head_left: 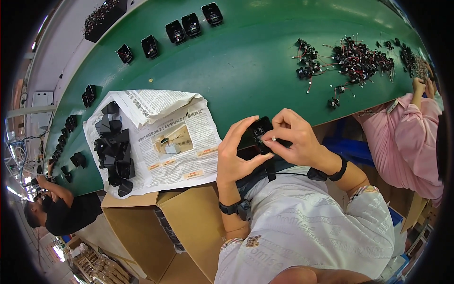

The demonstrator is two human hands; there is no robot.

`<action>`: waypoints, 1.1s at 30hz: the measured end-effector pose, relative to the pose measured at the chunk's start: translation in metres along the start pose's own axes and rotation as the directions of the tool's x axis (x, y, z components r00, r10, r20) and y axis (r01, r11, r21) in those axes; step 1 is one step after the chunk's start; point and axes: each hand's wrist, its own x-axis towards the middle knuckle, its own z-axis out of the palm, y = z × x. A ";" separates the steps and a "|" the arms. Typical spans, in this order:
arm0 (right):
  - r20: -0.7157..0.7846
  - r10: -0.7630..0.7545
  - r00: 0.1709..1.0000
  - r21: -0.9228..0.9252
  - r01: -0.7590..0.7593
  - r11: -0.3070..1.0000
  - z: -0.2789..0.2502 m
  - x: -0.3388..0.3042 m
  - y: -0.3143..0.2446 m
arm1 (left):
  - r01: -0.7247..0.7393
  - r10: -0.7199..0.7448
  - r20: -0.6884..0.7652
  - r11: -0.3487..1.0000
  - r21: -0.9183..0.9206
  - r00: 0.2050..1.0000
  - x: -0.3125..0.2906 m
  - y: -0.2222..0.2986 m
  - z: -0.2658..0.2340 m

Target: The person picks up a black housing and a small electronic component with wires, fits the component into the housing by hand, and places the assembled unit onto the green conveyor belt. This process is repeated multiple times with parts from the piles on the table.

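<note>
At the table's near edge, my left hand [235,154] grips a black plastic housing [259,127] between thumb and fingers, its hollow side facing up. My right hand [295,136] leans over the housing, with thumb and forefinger pinched on a small white connector [274,139]. Any wire on that connector is hidden by the fingers. Left of my hands, a newspaper sheet [170,170] lies on the green table [236,71], and a heap of black plastic housings [113,146] rests on it.
Several black housings [190,24] stand along the far side, more along the left edge. A pile of small black parts with red wires and white plugs [359,59] lies right. An open cardboard box [137,236] stands below the table. People work at left [71,208] and right [397,137].
</note>
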 end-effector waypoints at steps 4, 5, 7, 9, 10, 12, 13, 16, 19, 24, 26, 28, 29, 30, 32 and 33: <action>0.044 0.002 0.999 0.110 -0.007 0.994 -0.010 0.002 -0.003 | 0.029 -0.046 -0.083 0.979 -0.200 0.995 -0.004 -0.007 0.002; 0.032 0.070 0.997 0.195 -0.075 0.978 -0.015 0.002 -0.002 | -0.006 -0.017 -0.091 0.969 -0.249 0.996 -0.004 -0.007 0.001; 0.052 0.255 0.965 0.422 -0.253 0.871 -0.018 0.002 -0.002 | -0.077 0.057 -0.105 0.977 -0.198 0.993 0.000 -0.006 -0.001; 0.236 0.305 0.923 0.556 -0.386 0.736 -0.013 0.009 -0.003 | -0.157 0.140 -0.114 0.975 -0.156 0.984 0.000 -0.004 -0.003; 0.424 0.313 0.850 0.637 -0.525 0.564 -0.009 0.014 -0.002 | -0.156 0.147 -0.093 0.983 -0.095 0.985 0.002 0.000 -0.004; 0.436 0.288 0.853 0.661 -0.520 0.541 0.000 0.023 -0.003 | -0.138 0.136 -0.071 0.990 -0.014 0.988 0.003 0.005 -0.008; 0.434 0.323 0.841 0.662 -0.541 0.519 0.000 0.032 -0.002 | -0.112 0.113 -0.079 0.994 0.015 0.990 0.007 0.005 -0.010; 0.415 0.312 0.855 0.581 -0.513 0.632 -0.005 0.074 0.008 | -0.076 0.134 -0.219 0.964 0.254 0.966 0.016 0.011 -0.020; 0.324 0.255 0.911 0.446 -0.385 0.808 -0.017 0.139 0.040 | -0.026 0.154 -0.328 0.931 0.363 0.932 -0.004 0.014 -0.065; 0.079 0.465 0.882 0.231 -0.470 0.852 -0.045 0.243 0.153 | 0.462 0.115 -0.792 0.759 0.460 0.600 -0.031 -0.015 -0.158; -0.029 0.463 0.886 0.159 -0.453 0.877 -0.056 0.264 0.197 | 0.520 0.149 -0.824 0.710 0.474 0.547 -0.029 -0.028 -0.189; -0.059 0.508 0.859 0.098 -0.502 0.859 -0.050 0.282 0.210 | 0.601 0.378 -0.752 0.452 0.659 0.540 -0.020 -0.037 -0.215; -0.044 0.501 0.865 0.160 -0.489 0.858 -0.039 0.285 0.203 | 0.647 0.328 -0.767 0.411 0.642 0.551 -0.017 -0.039 -0.222; -0.078 0.517 0.853 0.148 -0.502 0.852 -0.034 0.287 0.205 | 0.677 0.279 -0.775 0.377 0.632 0.567 -0.008 -0.040 -0.227; -0.081 0.475 0.876 0.192 -0.454 0.870 -0.011 0.294 0.195 | 0.727 0.279 -0.782 0.290 0.622 0.558 -0.013 -0.050 -0.244; -0.086 0.454 0.887 0.147 -0.439 0.886 -0.007 0.293 0.191 | 0.746 0.221 -0.810 0.316 0.587 0.544 -0.012 -0.057 -0.247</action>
